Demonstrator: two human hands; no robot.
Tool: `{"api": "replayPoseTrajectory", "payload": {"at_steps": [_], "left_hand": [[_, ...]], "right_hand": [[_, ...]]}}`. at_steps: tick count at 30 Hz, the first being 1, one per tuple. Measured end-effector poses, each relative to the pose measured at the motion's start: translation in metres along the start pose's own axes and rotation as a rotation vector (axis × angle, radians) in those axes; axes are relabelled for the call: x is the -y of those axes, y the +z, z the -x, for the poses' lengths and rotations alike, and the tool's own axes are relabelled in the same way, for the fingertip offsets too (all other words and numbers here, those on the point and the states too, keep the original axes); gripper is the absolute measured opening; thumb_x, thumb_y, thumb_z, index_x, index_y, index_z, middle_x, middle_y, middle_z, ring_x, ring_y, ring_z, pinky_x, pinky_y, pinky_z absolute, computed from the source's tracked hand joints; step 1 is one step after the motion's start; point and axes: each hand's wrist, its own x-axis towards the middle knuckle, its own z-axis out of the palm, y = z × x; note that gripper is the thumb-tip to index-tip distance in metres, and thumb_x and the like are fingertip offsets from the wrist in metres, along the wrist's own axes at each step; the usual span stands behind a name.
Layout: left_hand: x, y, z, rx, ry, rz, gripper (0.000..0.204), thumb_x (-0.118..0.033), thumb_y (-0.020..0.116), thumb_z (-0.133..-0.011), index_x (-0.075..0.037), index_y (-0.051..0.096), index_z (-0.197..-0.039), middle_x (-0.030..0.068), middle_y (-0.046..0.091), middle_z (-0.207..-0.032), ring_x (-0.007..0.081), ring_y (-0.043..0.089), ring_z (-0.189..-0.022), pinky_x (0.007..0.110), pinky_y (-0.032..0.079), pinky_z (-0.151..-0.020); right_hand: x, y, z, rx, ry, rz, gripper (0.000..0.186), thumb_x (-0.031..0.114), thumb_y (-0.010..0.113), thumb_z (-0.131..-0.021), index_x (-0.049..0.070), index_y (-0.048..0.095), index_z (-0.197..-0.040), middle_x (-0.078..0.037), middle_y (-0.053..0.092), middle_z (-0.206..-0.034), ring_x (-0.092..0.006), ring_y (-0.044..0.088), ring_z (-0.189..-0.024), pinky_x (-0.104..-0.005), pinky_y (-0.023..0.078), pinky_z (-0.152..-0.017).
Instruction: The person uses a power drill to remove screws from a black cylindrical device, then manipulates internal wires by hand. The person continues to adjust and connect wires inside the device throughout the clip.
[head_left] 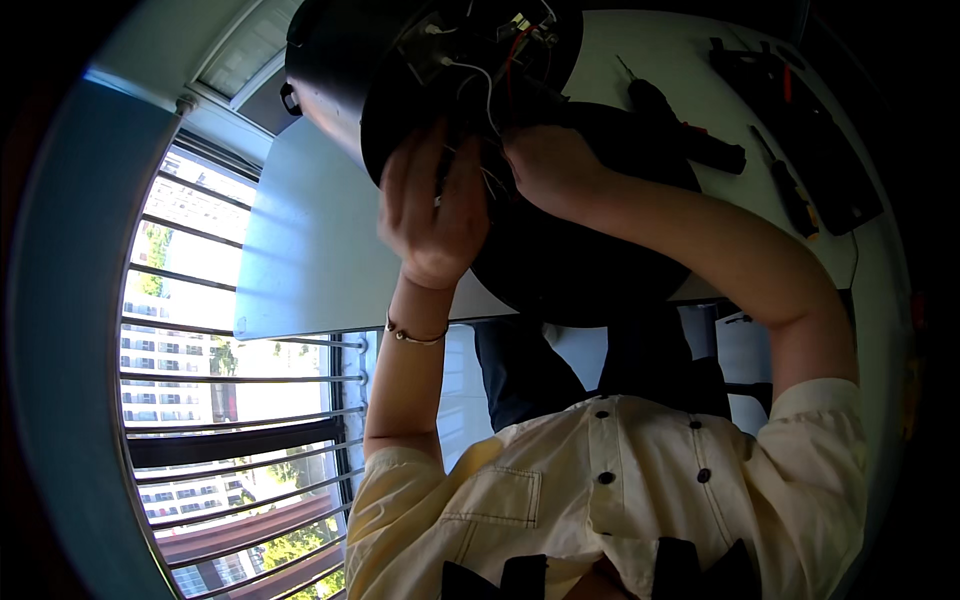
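Observation:
A black cylindrical appliance housing [335, 85] lies on its side at the top, its open end toward me. Inside it are white wires [480, 70], a red wire [515, 48] and small fittings. My left hand [432, 205] is at the lower rim of that opening, fingers curled in, their tips lost in shadow. Close beside it, my right hand [555, 172] is closed with the fingers bent inward; what it grips is hidden. Thin pale wires run between the hands. Below them a round black part [590, 265] overhangs the table's near edge.
On the white table [300, 250], a black power drill [685, 125] lies to the right. Beyond it are a screwdriver [790, 190] with a yellow-and-black handle and a long black tool case [800, 130]. A barred window [235, 400] is at my left.

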Motion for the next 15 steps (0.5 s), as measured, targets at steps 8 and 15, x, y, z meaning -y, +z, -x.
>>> {"api": "replayPoseTrajectory", "payload": {"at_steps": [8, 15], "left_hand": [[0.058, -0.006, -0.025, 0.296, -0.469, 0.153, 0.083, -0.030, 0.073, -0.071, -0.010, 0.028, -0.138, 0.0344, 0.037, -0.129, 0.0494, 0.042, -0.115, 0.050, 0.046, -0.086], [0.065, -0.011, -0.022, 0.416, -0.392, 0.084, 0.074, -0.001, 0.056, -0.074, -0.008, 0.023, -0.139, 0.0419, 0.032, -0.125, 0.0439, 0.060, -0.087, 0.040, 0.055, -0.064]], "right_hand": [[-0.003, 0.004, 0.004, -0.064, -0.149, 0.129, 0.006, 0.000, 0.055, -0.068, 0.002, 0.057, -0.062, -0.013, 0.060, -0.063, -0.0264, 0.061, -0.057, -0.0350, 0.050, -0.048], [-0.011, 0.005, -0.009, 0.111, 0.134, -0.235, 0.014, 0.007, 0.054, -0.082, 0.002, 0.058, -0.070, -0.011, 0.057, -0.057, -0.0215, 0.057, -0.052, -0.0322, 0.045, -0.050]]}}
